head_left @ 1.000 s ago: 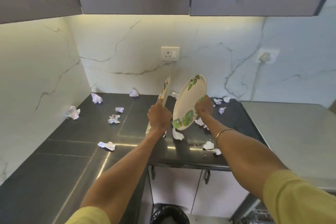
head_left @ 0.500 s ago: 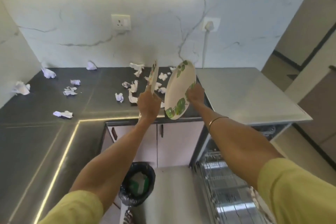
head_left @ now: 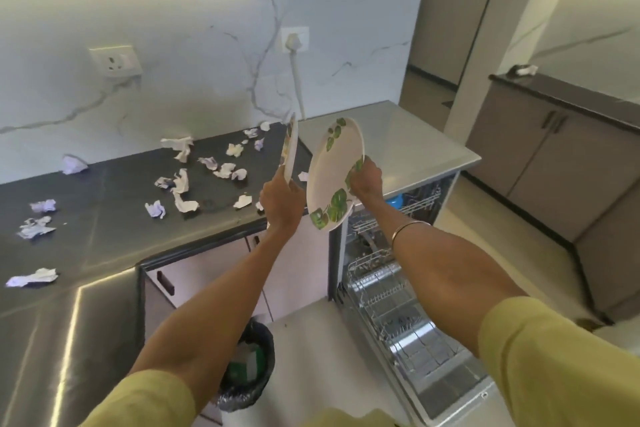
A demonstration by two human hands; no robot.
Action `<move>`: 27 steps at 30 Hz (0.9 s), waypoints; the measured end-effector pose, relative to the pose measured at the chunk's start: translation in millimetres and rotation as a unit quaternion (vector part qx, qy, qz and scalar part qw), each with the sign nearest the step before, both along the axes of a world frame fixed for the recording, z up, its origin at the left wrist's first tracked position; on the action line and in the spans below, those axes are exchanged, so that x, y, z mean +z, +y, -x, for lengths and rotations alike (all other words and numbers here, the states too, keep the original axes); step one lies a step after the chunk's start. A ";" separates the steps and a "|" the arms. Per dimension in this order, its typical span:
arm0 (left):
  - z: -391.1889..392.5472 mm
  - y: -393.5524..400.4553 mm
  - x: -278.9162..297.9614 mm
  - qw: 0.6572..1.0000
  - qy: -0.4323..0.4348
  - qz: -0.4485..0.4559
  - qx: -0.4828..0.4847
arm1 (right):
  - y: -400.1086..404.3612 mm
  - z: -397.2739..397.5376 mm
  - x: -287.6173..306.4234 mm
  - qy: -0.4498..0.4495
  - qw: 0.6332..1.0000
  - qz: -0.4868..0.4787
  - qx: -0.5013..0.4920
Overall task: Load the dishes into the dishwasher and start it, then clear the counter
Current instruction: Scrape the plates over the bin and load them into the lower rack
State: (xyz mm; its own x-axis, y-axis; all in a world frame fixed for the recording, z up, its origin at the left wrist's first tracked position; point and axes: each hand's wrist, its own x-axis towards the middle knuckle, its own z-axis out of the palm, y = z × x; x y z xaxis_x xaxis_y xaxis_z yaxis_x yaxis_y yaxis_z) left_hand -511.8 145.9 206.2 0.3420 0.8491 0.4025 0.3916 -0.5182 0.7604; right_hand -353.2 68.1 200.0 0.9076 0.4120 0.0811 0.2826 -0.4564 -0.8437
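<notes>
My left hand (head_left: 282, 199) grips a leaf-patterned plate (head_left: 290, 149) by its lower rim, held upright and edge-on to me. My right hand (head_left: 365, 180) holds a second white plate with green leaves (head_left: 330, 173) by its right rim, tilted with its face toward me. Both plates hang in the air over the counter's right end. Below and to the right, the dishwasher (head_left: 398, 288) stands open with its wire lower rack (head_left: 408, 319) pulled out. A blue item (head_left: 394, 201) sits in the upper rack.
Several crumpled paper scraps (head_left: 180, 184) litter the dark L-shaped counter (head_left: 104, 236). A bin with a black liner (head_left: 247, 367) stands on the floor under my left arm. The dishwasher's steel top (head_left: 408, 142) adjoins the counter. Grey cabinets (head_left: 554, 156) line the right side.
My view has swung right and down, bringing the open dishwasher fully into sight. Both hands have carried the plates rightward from over the counter toward the dishwasher, grips unchanged.
</notes>
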 end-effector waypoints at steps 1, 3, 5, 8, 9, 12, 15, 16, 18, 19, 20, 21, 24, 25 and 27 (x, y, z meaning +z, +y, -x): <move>-1.3 -7.2 -0.5 1.000 0.007 -0.001 -0.009 | -11.6 2.9 1.8 0.003 1.000 0.006 -0.013; -4.4 -22.8 -2.2 0.999 0.012 -0.005 -0.031 | -35.4 6.2 1.2 0.000 0.999 0.017 -0.039; -7.7 -39.4 -4.8 0.998 0.010 0.003 -0.067 | -60.0 8.3 1.6 -0.013 0.997 0.025 -0.066; -10.4 -63.8 -15.1 0.995 0.009 0.013 -0.098 | -94.5 11.8 -7.6 -0.012 0.995 0.034 -0.092; -10.0 -74.0 -19.9 0.994 0.009 0.023 -0.109 | -107.4 13.8 -13.3 -0.007 0.994 0.038 -0.097; -11.0 -107.4 -34.5 0.988 0.022 0.055 -0.146 | -147.2 17.9 -32.2 0.014 0.991 0.047 -0.125; -12.4 -137.3 -52.0 0.980 0.038 0.086 -0.175 | -184.2 20.1 -42.3 0.040 0.985 0.069 -0.154; -12.4 -147.2 -56.2 0.978 0.041 0.095 -0.180 | -195.7 18.8 -46.8 0.048 0.983 0.072 -0.164; -12.6 -166.4 -61.5 0.974 0.050 0.121 -0.186 | -218.6 16.0 -56.0 0.062 0.977 0.075 -0.189; -14.6 -174.9 -64.7 0.971 0.059 0.135 -0.186 | -230.1 14.4 -60.4 0.065 0.975 0.078 -0.196; -16.5 -183.5 -66.1 0.969 0.070 0.147 -0.186 | -241.3 10.3 -66.1 0.065 0.974 0.081 -0.199; -18.4 -192.2 -66.0 0.968 0.071 0.154 -0.185 | -253.0 7.1 -68.9 0.061 0.974 0.087 -0.200; -34.4 -214.7 -74.4 0.964 0.073 0.179 -0.181 | -286.9 -6.2 -72.3 0.043 0.974 0.114 -0.189; -41.4 -221.6 -81.3 0.962 0.078 0.188 -0.180 | -297.2 -11.8 -75.9 0.042 0.974 0.120 -0.185; -53.7 -236.2 -91.8 0.960 0.092 0.200 -0.173 | -315.8 -21.1 -84.6 0.044 0.975 0.132 -0.176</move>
